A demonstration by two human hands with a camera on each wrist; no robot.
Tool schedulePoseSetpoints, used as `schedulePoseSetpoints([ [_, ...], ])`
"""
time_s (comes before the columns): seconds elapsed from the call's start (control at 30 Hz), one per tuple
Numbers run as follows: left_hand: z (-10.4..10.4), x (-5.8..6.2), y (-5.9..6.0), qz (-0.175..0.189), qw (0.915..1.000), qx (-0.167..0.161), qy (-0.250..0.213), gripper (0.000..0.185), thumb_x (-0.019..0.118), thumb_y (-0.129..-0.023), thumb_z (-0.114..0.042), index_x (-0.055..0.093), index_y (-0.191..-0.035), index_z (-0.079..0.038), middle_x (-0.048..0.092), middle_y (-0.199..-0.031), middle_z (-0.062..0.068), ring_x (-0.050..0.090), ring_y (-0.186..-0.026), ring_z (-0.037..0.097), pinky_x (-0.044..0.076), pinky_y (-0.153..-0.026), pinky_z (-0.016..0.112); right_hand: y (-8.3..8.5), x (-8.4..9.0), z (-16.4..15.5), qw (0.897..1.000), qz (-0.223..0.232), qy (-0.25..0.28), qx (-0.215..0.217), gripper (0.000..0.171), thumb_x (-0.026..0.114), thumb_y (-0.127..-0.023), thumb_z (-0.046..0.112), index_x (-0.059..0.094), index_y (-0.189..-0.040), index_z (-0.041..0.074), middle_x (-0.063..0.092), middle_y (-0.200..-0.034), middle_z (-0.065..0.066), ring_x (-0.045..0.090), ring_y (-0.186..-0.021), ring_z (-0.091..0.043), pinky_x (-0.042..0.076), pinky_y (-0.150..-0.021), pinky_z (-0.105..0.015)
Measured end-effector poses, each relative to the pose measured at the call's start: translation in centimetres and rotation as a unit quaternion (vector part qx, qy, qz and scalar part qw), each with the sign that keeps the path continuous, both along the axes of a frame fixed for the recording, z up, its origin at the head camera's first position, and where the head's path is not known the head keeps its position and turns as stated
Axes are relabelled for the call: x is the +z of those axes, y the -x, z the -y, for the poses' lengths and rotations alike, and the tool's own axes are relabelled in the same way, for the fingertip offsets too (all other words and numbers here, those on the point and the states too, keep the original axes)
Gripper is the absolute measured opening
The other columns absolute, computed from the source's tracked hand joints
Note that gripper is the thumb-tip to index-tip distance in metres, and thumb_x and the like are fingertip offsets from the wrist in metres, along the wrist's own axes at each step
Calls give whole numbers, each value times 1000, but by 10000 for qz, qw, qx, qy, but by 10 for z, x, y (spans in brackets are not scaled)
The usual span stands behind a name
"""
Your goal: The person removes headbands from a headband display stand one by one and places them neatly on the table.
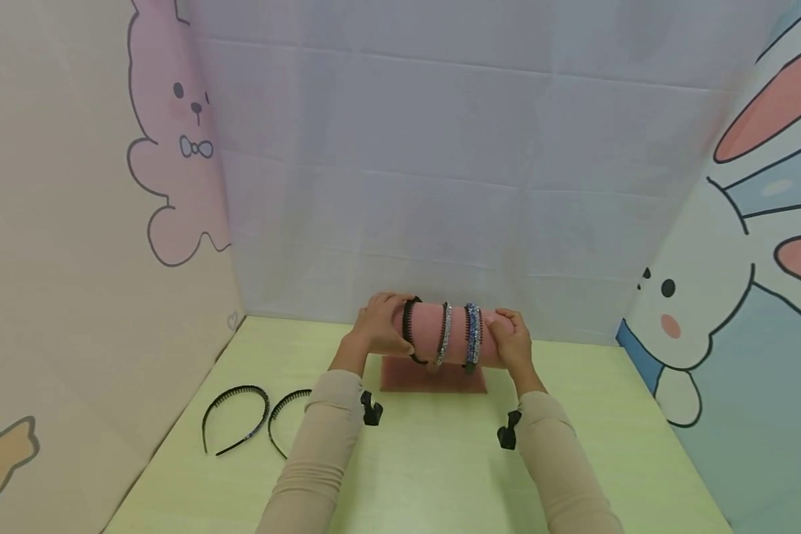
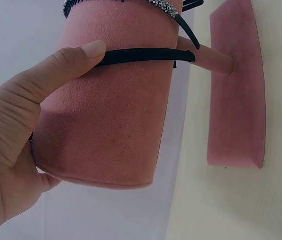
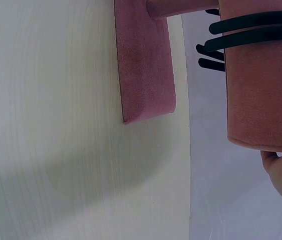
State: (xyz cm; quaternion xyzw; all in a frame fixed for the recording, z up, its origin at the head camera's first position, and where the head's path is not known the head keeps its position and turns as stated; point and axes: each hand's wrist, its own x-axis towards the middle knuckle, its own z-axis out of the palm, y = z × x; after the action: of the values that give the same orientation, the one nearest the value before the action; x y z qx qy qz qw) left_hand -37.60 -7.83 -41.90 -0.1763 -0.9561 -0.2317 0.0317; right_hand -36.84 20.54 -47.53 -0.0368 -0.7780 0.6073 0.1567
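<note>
Nearest on the pale green counter (image 1: 440, 460), two black toothed headbands (image 1: 236, 419) lie side by side at the left, well apart from the hands. Farther back stands a pink velvet display stand (image 1: 440, 337): a flat base (image 2: 235, 95), a short post, and a horizontal roll carrying three headbands. The left hand (image 1: 382, 325) curls round the roll's left end, its thumb (image 2: 66, 62) pressing the plain black headband (image 2: 145, 56) against the velvet. The right hand (image 1: 510, 343) cups the roll's right end with bent fingers, just beside the blue sparkly headband (image 1: 472, 337); a silver one (image 1: 444, 334) sits between. Behind hangs a white cloth backdrop (image 1: 440, 163).
</note>
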Motion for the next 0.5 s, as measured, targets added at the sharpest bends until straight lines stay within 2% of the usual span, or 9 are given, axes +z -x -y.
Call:
schedulePoseSetpoints([
  [0.27, 13, -11, 7, 250, 9980, 197, -540, 99, 88, -54, -38, 37, -138, -38, 29, -144, -3, 29, -127, 22, 34, -95, 50, 0, 1, 1, 10000, 78, -16, 4, 38, 61, -88, 34, 55, -121, 17, 50, -127, -12, 48, -105, -31, 39, -87, -46],
  [0.5, 21, -12, 6, 407, 9913, -18, -1252, 99, 91, -54, -26, 39, -137, -34, 28, -144, -2, 36, -123, 25, 41, -90, 47, -1, 1, 1, 10000, 47, -15, -38, 37, 62, -88, 33, 55, -120, 16, 51, -126, -12, 48, -105, -30, 38, -87, -45],
])
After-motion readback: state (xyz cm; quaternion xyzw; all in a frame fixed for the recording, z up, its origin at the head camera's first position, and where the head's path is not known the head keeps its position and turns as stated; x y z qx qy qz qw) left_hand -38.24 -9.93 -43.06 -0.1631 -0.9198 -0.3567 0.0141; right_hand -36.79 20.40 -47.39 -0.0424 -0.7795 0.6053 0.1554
